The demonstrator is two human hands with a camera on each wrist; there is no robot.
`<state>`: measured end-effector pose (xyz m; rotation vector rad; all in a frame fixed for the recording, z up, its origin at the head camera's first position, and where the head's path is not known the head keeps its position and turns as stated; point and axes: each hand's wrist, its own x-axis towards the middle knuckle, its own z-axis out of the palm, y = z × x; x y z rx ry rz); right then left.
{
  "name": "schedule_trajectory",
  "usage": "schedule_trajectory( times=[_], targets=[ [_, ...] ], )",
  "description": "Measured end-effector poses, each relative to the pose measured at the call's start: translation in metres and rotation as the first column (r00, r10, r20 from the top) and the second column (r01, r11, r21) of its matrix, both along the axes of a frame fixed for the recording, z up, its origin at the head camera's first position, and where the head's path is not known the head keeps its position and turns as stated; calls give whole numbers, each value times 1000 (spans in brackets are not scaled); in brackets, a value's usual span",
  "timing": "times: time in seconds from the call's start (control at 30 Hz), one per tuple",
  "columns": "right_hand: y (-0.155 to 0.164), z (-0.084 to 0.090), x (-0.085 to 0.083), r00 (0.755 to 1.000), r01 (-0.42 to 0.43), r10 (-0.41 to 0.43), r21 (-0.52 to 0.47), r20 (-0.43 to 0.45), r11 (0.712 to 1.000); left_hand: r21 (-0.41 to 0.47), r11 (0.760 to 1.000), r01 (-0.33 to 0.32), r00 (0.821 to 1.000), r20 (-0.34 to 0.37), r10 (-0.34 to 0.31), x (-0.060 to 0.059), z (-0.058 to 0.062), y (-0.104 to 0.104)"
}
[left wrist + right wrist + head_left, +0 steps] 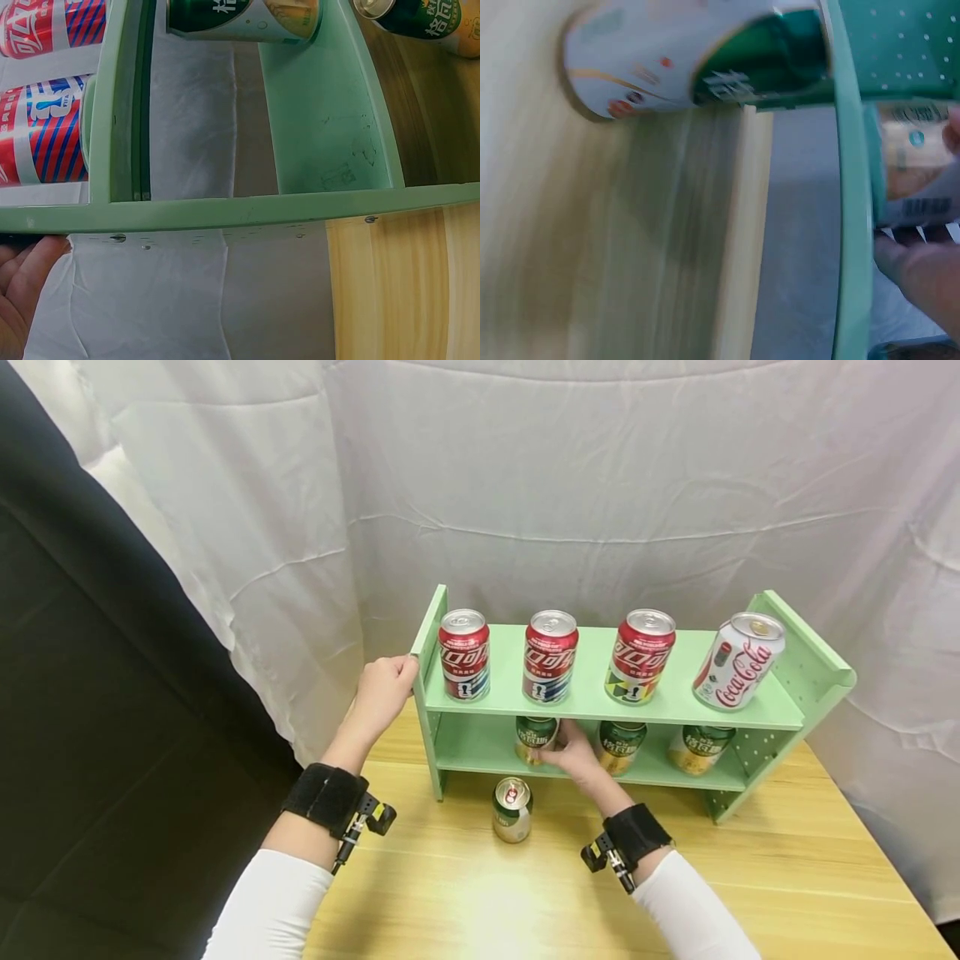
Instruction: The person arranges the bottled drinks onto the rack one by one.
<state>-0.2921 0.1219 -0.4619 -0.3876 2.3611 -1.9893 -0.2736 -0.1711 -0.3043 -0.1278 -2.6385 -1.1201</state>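
My left hand (378, 693) grips the front edge of the left side panel of a green two-tier shelf (480, 708). In the left wrist view only part of that hand (26, 281) shows, against the panel's outer side. My right hand (579, 758) reaches into the lower tier and holds a green and gold drink can (531, 745), upright, with its top partly behind the upper board. Seen from the right wrist, the fingers wrap round this can (915, 161). Another such can (512, 817) stands on the table before the shelf.
To the right in the lower tier are two more green and gold cans (619, 750). Three red cola cans (464, 660) and one white Coca-Cola can (738, 664) stand along the upper board. A wooden table (450, 893) bears the shelf; pale curtains (600, 485) hang behind.
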Motion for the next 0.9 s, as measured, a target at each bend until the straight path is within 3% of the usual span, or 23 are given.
schedule_trajectory(
  times=[0.17,0.37,0.5,0.6,0.77,0.9],
  targets=[
    [-12,3,28,983,146,-148,-30,-111,989,4,1000,-11,1000,-4,11,0,-1,-1],
    [-18,-3,55,945,229,-246,-99,-217,968,-2,1000,-14,1000,-17,14,0,-1,0],
    [-20,-13,64,882,274,-296,-112,-366,955,4,1000,-18,1000,-25,18,-1,-1,0],
    [-21,-21,70,809,311,-328,-118,-487,943,6,1000,-24,1000,-18,24,-2,-1,0],
    [-23,-32,78,704,366,-378,-148,-602,919,14,1000,-17,1000,-1,17,-2,-1,1],
    [-24,-38,79,678,371,-372,-142,-634,918,22,1000,-19,1000,1,19,-1,-1,1]
  ],
)
